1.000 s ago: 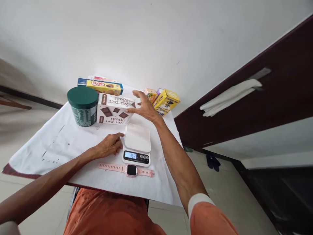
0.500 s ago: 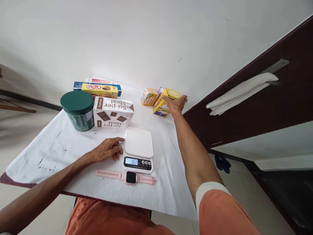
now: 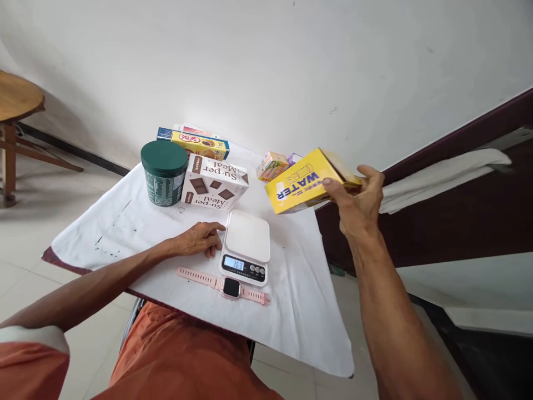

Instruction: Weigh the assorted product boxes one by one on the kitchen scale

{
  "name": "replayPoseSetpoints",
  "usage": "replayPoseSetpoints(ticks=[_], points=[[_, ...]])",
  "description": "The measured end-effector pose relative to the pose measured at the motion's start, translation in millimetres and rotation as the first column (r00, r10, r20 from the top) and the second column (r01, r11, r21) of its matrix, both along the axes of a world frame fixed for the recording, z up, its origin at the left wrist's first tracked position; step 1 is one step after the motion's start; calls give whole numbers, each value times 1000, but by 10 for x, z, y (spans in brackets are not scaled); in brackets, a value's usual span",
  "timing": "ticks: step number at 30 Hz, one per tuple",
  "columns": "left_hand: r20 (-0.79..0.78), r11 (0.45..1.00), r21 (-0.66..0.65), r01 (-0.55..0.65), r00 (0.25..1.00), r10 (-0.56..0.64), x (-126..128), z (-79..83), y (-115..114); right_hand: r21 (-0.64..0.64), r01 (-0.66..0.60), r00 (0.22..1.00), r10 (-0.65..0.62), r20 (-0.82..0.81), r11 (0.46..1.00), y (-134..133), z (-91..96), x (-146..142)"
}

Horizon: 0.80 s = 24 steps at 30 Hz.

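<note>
My right hand (image 3: 361,203) grips one end of a yellow box (image 3: 302,180) printed "WATER", thumb on the lettered face. The box is tilted and lifted above the table's right side. On the cloth, my left hand (image 3: 200,239) lies beside a white kitchen scale (image 3: 247,236); its index finger stretches to the scale's left edge, the others are loosely bent, and it holds nothing. The scale's bare plate faces up and its display reads 363. In front of the scale a pink-strapped smartwatch (image 3: 231,287) lies flat.
A green-lidded tub (image 3: 164,173) and a white "Su-per Meal" box (image 3: 215,183) stand at the back left, with a yellow biscuit box (image 3: 200,145) behind. A small orange carton (image 3: 272,165) stands at the back right. A white towel (image 3: 447,178) hangs on the right.
My right hand has lifted the yellow box off the table and tilted it, bringing it nearer. My left hand stays by the scale. The view has shifted.
</note>
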<state>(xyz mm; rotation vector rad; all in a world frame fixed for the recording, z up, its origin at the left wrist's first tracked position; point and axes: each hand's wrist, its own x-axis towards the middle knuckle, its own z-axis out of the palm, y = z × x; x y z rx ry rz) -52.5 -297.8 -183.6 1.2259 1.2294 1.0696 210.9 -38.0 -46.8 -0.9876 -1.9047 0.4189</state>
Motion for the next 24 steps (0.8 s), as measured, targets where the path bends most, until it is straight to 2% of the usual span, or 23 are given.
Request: replayPoseSetpoints(ticks=[2, 5, 9, 14, 20, 24], points=[[8, 1000, 12, 6, 1000, -6, -13, -21, 2, -84, -102, 993, 97, -60, 991, -384, -37, -39], [32, 999, 31, 19, 999, -20, -33, -35, 4, -163, -225, 974, 222, -41, 960, -885, -148, -143], [53, 999, 29, 23, 998, -25, -40, -21, 3, -154, -257, 963, 266, 36, 954, -1270, -219, -242], [32, 1000, 25, 9, 999, -10, -28, 2, -1, -147, -249, 960, 264, 94, 957, -1348, -201, -189], [-21, 999, 39, 25, 999, -24, -40, -21, 7, -134, -244, 970, 240, -49, 960, -1311, -142, -15], [-29, 998, 51, 23, 999, -21, -47, -61, 11, -190, -203, 975, 216, 53, 961, -1393, -175, -102]])
